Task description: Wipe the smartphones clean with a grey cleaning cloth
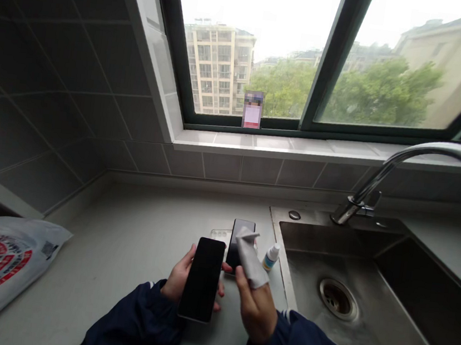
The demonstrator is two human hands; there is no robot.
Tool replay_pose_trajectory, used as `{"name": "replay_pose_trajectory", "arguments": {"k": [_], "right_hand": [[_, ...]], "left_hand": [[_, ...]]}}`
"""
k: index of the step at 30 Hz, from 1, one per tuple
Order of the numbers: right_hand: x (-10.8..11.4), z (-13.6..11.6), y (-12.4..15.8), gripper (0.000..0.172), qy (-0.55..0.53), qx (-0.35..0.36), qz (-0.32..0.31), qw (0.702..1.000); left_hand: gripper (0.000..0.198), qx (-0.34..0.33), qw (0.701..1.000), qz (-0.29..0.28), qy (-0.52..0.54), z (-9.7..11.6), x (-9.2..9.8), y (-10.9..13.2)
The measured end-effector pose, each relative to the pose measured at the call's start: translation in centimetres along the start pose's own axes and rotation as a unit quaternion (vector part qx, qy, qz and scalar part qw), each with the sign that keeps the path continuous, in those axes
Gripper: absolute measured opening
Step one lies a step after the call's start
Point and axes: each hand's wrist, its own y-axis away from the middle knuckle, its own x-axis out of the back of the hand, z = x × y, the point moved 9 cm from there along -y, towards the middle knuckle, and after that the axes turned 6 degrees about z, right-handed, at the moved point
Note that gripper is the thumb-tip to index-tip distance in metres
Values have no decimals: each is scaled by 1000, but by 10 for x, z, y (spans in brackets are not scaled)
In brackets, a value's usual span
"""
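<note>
A black smartphone [201,280] lies in my left hand [178,276], its dark screen facing up and my fingers curled round its right edge. My right hand [256,310] pinches a light grey cloth [252,258] just to the right of that phone, apart from it. Behind the cloth, a second dark phone [236,241] rests on the counter, partly covered from view. A clear phone case [219,234] lies beside it, half hidden by the held phone. Close to the sink edge stands a small white bottle [271,256] with a blue and yellow label.
The steel sink [285,271] with its drain [339,299] takes up the right side, under a curved chrome faucet [355,202]. A white plastic bag [43,239] with red print lies at the left on the pale counter [121,237]. A window sill [267,143] runs along the back.
</note>
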Motion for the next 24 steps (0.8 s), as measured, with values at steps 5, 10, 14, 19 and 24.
{"name": "replay_pose_trajectory", "arguments": {"k": [5,10,14,19,24], "right_hand": [[-66,-49,9,72,211,215,-276,913],[-73,-45,18,83,244,194,-305,900],[-77,-37,7,85,264,203,-259,907],[-76,-32,-12,84,280,206,-190,918],[-75,-28,13,88,270,229,-217,910]], "left_hand": [[60,-180,975,126,-22,-7,33,-7],[68,-356,910,210,-31,-22,48,-1],[53,-329,922,202,-14,-10,54,0],[43,-295,941,157,42,7,42,8],[44,-264,954,97,103,-4,27,1]]}}
